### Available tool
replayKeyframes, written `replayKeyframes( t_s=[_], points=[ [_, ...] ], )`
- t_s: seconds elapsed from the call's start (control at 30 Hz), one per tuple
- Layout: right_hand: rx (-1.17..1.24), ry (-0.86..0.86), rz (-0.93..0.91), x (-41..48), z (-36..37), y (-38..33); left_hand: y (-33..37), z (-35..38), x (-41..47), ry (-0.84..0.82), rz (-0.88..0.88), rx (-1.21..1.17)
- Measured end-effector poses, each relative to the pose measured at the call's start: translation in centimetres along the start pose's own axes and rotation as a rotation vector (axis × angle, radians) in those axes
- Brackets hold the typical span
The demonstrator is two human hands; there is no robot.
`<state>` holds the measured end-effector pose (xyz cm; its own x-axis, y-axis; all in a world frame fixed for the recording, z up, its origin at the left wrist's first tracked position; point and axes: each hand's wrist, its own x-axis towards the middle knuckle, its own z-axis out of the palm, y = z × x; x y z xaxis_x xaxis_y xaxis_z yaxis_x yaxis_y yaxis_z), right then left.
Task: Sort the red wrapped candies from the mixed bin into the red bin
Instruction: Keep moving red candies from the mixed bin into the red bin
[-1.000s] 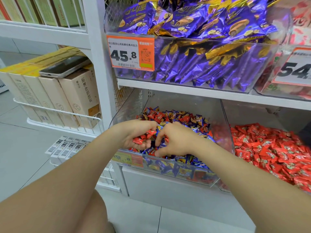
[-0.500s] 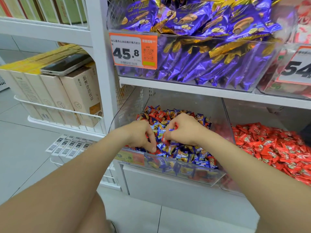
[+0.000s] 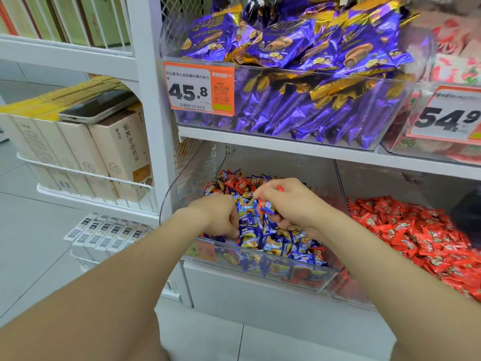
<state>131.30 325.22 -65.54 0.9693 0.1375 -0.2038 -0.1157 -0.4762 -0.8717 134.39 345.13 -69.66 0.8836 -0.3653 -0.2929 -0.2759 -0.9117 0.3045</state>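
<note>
— Spotted the right hand (image 3: 289, 201)?
— Yes. Hung over the middle of the mixed bin (image 3: 168, 196), fingers curled, and pinched a red candy (image 3: 266, 206) between thumb and fingertips, just above the heap. Showed another scrap of red wrapper by the top knuckles; could not tell whether from a second piece.
— And the left hand (image 3: 221, 217)?
— Lay low toward the bin's front left corner, knuckles up, fingers tucked down into the mixed candies (image 3: 260, 238). Could not tell whether it gripped anything. Sat near the right hand, not touching.
— Found the red bin (image 3: 385, 181)?
— Stood just beside the mixed bin, against its right wall, on the same lower shelf. Held a heap of red candies (image 3: 416, 230), thickest toward its front and right side.
— Noticed more red in the mixed bin?
— Several pieces along the back edge and a few at the front right corner, among many blue ones.
— Anything above?
— On the upper shelf, a clear bin of purple packets (image 3: 299, 105), with an orange price tag (image 3: 199, 88) marked 45.8 at its front left corner. Further right, a second tag (image 3: 447, 118) marked 54.9.
— And off to the left?
— A wire rack of pale boxes (image 3: 104, 152), with a phone (image 3: 96, 106) flat on top.
</note>
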Motion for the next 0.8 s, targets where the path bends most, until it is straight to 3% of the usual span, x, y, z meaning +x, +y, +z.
replayKeyframes(
  t_s=[0.1, 0.23, 0.33, 0.43, 0.63, 0.8],
  points=[
    [0.178, -0.045, -0.002, -0.1, -0.5, 0.0, 0.2, -1.0, -1.2, 0.065, -0.008, -0.406],
    [0.379, -0.058, -0.003, 0.0, -1.4, 0.0, 1.7, -2.2, -2.8, 0.000, -0.191, -1.152],
    [0.495, -0.118, 0.022, -0.4, -1.9, -0.1, 3.0, -3.1, -3.8, -0.085, -0.258, -1.463],
    [0.497, -0.069, -0.020, -0.7, -2.3, 0.4, 4.0, -3.6, -4.6, -0.145, -0.310, -1.542],
    [0.209, 0.122, -0.081, -0.6, -2.2, 2.3, 5.9, -2.7, -3.3, -0.092, -0.422, -1.513],
    [0.309, 0.151, 0.041, -0.5, -3.7, 2.0, 8.0, -2.1, -2.1, -0.096, -0.383, -1.458]
  ],
)
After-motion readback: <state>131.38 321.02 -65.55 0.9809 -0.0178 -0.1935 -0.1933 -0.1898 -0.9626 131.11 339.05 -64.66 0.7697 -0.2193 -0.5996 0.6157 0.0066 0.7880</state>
